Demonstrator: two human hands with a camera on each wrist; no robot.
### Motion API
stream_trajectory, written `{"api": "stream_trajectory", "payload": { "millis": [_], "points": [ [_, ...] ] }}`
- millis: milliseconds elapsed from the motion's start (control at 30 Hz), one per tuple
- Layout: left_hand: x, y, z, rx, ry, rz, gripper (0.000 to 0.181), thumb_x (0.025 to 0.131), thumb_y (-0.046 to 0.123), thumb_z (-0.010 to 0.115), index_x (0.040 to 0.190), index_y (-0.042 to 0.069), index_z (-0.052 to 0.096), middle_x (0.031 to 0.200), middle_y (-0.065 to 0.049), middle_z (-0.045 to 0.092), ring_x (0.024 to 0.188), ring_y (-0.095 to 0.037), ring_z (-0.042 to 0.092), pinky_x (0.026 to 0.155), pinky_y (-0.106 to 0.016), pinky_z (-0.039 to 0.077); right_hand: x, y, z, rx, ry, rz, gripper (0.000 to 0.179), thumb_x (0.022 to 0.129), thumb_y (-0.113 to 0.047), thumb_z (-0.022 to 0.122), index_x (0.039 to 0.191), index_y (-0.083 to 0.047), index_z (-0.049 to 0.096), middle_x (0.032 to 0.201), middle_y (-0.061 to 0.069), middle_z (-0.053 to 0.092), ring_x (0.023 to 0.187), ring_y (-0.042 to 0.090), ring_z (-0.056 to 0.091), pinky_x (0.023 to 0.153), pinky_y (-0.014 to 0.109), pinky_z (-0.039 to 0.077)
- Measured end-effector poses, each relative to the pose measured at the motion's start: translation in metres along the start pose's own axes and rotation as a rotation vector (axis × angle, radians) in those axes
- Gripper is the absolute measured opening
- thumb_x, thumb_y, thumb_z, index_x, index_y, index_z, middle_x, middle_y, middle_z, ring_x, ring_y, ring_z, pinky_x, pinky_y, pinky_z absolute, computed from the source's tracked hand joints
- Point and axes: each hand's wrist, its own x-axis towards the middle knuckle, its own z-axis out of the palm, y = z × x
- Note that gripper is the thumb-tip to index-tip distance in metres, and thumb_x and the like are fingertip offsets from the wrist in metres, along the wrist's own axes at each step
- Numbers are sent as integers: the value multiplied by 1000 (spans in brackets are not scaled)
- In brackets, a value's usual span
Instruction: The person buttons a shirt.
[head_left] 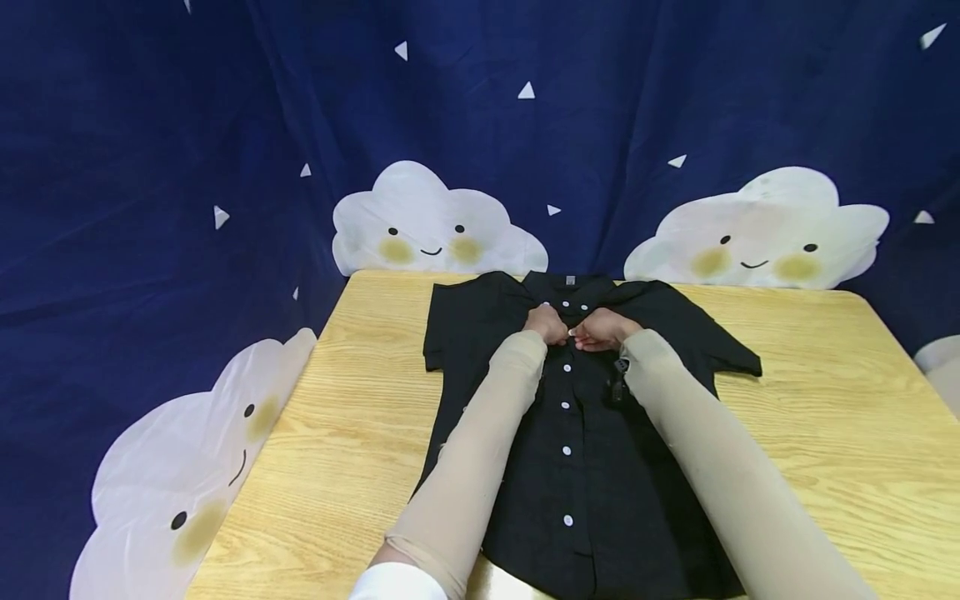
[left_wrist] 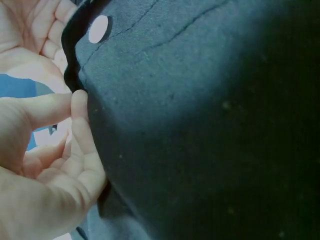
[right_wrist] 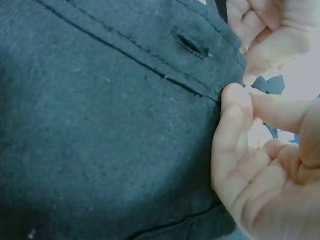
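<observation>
A black short-sleeved shirt point(head_left: 540, 467) lies front up on the wooden table, with white buttons down its middle. Both hands work at its upper front, just below the collar point(head_left: 570, 287). My left hand point(head_left: 547, 323) pinches the front edge between thumb and forefinger; a white button point(left_wrist: 98, 29) sits beside that grip in the left wrist view. Facing it, my right hand point(head_left: 603, 329) pinches the other front edge, near a buttonhole point(right_wrist: 192, 45) seen in the right wrist view. A white button point(head_left: 572, 332) shows between the two hands.
The light wooden table point(head_left: 360, 400) extends to both sides of the shirt. Behind it hangs a dark blue curtain point(head_left: 480, 108) with white clouds and small triangles. Another cloud point(head_left: 202, 467) drapes along the table's left edge.
</observation>
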Motion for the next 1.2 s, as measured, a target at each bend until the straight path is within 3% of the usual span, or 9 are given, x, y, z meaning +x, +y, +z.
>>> {"api": "stream_trajectory", "payload": {
  "millis": [200,300,400,533,667,800,967,1100,1200],
  "points": [
    [-1,-2,-1,5,-7,-12,18,83,23,70,68,12,72,56,5,62,65,-13,59,59,-22,43,0,0,0,-14,-7,-1,18,97,-4,47,106,9,57,73,3,60,65,8,61,69,21,52],
    [1,-4,1,20,-16,-13,19,84,25,70,70,13,73,61,5,65,68,-12,61,64,-22,46,0,2,0,-34,-3,-14,21,96,-2,46,109,11,56,75,3,60,67,8,60,69,22,52],
    [6,-7,3,-29,-30,-34,18,84,26,71,73,12,73,63,4,67,68,-12,63,70,-24,48,-2,3,2,-76,11,-40,22,94,1,46,110,12,55,76,4,58,67,8,60,68,22,52],
    [12,-12,4,-85,-41,-55,22,82,30,74,70,12,70,59,3,65,60,-12,61,67,-25,47,-3,5,5,-123,57,-67,16,91,2,49,103,10,56,74,3,57,64,8,59,62,22,51],
    [2,-10,-1,-67,-53,-56,20,83,29,73,75,11,72,67,2,68,65,-12,62,69,-24,46,-4,7,6,-163,85,-105,8,89,1,54,93,7,56,71,3,58,61,8,58,58,21,50],
    [-13,-8,-6,7,-53,14,23,83,26,71,96,7,71,89,-4,68,75,-16,60,68,-26,46,-6,11,5,-220,82,-192,5,85,5,55,90,5,56,74,4,60,63,9,55,57,21,47],
    [-25,-12,-11,192,-85,176,35,85,25,68,114,6,64,109,-7,64,91,-19,58,76,-29,47,-9,20,4,-289,46,-328,16,77,12,56,92,8,55,80,8,62,70,14,57,64,24,45],
    [-34,-19,-14,297,-98,211,38,82,29,72,114,11,62,117,-9,58,106,-25,55,84,-39,47,-11,25,7,-370,59,-379,23,71,13,62,92,5,58,79,8,59,73,18,59,66,26,45],
    [-42,-23,-16,325,-116,215,43,80,33,74,116,15,58,122,-11,50,112,-28,49,86,-46,45,-14,25,8,-490,112,-408,21,70,9,68,86,0,59,76,4,57,71,17,55,66,27,43]
  ]
}}
